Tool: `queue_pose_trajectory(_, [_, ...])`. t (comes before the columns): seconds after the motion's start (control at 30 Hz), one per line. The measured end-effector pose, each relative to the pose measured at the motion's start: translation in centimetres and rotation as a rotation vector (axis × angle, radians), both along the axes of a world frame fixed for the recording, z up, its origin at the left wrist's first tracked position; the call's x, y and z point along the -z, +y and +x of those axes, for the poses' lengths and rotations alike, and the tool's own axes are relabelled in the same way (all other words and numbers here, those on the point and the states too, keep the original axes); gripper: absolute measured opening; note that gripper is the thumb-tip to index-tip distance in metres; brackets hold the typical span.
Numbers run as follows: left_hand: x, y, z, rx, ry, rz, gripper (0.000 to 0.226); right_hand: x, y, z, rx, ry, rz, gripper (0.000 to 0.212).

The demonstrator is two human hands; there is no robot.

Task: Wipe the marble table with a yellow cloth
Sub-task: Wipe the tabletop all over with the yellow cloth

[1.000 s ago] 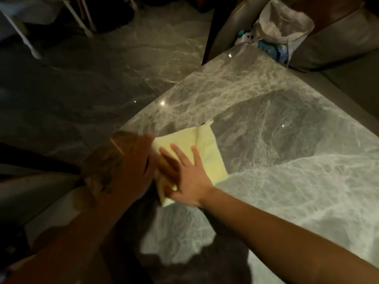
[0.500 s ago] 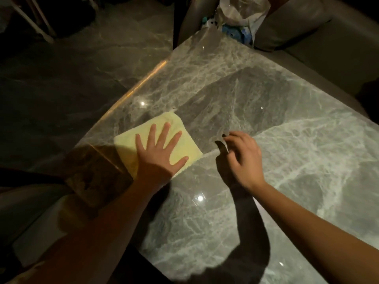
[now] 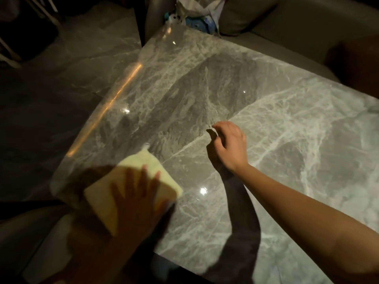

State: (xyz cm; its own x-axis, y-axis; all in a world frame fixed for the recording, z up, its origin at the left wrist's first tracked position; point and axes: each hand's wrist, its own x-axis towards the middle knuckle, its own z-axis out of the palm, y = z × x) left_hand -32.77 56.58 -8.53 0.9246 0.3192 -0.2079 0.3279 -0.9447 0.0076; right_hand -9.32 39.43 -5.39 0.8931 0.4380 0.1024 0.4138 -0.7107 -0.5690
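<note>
Yellow cloth point(image 3: 102, 199) lies folded at the near left corner of the marble table point(image 3: 276, 124), with your left hand point(image 3: 135, 201) flat on top, fingers spread and straight, pressing it down rather than gripping it. The cloth sits just inside the table's left edge point(image 3: 106, 111), which catches an orange glint. Beyond that edge there is only the dark marbled floor point(image 3: 61, 83) and some pale chair legs point(image 3: 41, 13) far off at the top left. A small white tag point(image 3: 146, 147) sticks out from the cloth's far corner.

Toward the middle, bare stone runs away from you to the far corner. There a plastic bag point(image 3: 196, 13) with blue items inside stands just past the table, beside a dark upright post point(image 3: 141, 23).

Your right hand point(image 3: 231, 146) is over the centre of the top, well apart from the cloth, its fingers loosely curled and holding nothing. You cannot tell whether it touches the stone. Right of it the surface stays open to the frame edge, with a grey sofa point(image 3: 297, 27) along the far side.

Your left hand and the cloth are smeared by motion, and shadow hides the near corner beneath your forearm.
</note>
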Motion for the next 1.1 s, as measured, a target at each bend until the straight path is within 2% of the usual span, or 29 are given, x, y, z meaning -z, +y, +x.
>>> queue_pose_trajectory(0.2, [-1.5, -7.9, 3.1, 0.377, 0.087, -0.192, 0.082, -0.5, -2.9, -0.3, 0.048, -0.014, -0.004, 0.034])
queue_pose_trajectory(0.33, [-1.5, -12.1, 6.5, 0.585, 0.148, -0.192, 0.079, -0.9, -7.8, -0.7, 0.106, -0.012, -0.025, 0.034])
queue_pose_trajectory(0.5, [-1.7, -19.1, 10.4, 0.808, 0.205, -0.141, 0.077, -0.3, -14.8, -3.9, -0.125, 0.046, -0.193, 0.038])
queue_pose_trajectory(0.57, [-2.2, -21.5, 11.7, 0.853, 0.207, -0.147, 0.079, 0.0, -17.5, -4.8, -0.165, 0.063, -0.234, 0.039])
queue_pose_trajectory(0.87, [-1.4, -30.4, 15.8, 0.94, 0.161, -0.14, 0.092, -0.4, -27.5, -4.9, -0.046, 0.117, -0.223, 0.044])
queue_pose_trajectory(0.97, [-0.9, -33.7, 17.2, 0.961, 0.151, -0.084, 0.101, -1.0, -31.2, -3.9, -0.04, 0.136, -0.261, 0.045])
queue_pose_trajectory(1.03, [-0.6, -35.6, 17.9, 0.972, 0.13, -0.086, 0.098, -1.4, -33.8, -3.2, -0.039, 0.155, -0.321, 0.05])
queue_pose_trajectory(1.1, [-0.2, -36.9, 18.3, 0.992, 0.101, -0.157, 0.086, -1.6, -36.4, -2.6, -0.028, 0.18, -0.41, 0.056])
